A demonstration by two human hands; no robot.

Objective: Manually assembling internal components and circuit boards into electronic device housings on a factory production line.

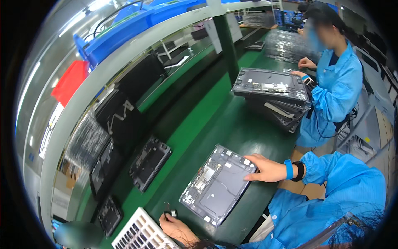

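My right hand (pixel 270 169) grips the right edge of an opened tablet-like device (pixel 219 186), thumb above and fingers along the rim. The device lies tilted on the green bench, its grey interior and circuit parts facing up. Low in the picture, my left hand (pixel 177 228) is closed in a pinch on a small black part (pixel 171 213). This hand is just beside a white slotted tray (pixel 140 230), whose compartments hold small dark pieces. The exact kind of the black part is too small to tell.
Another opened device (pixel 150 163) and a smaller one (pixel 110 216) lie to the left. Stacked open devices (pixel 271 87) stand ahead, beside a co-worker in a blue smock (pixel 338 89). A dark post (pixel 228 50) and a shelf with blue bins (pixel 137 25) rise over the bench.
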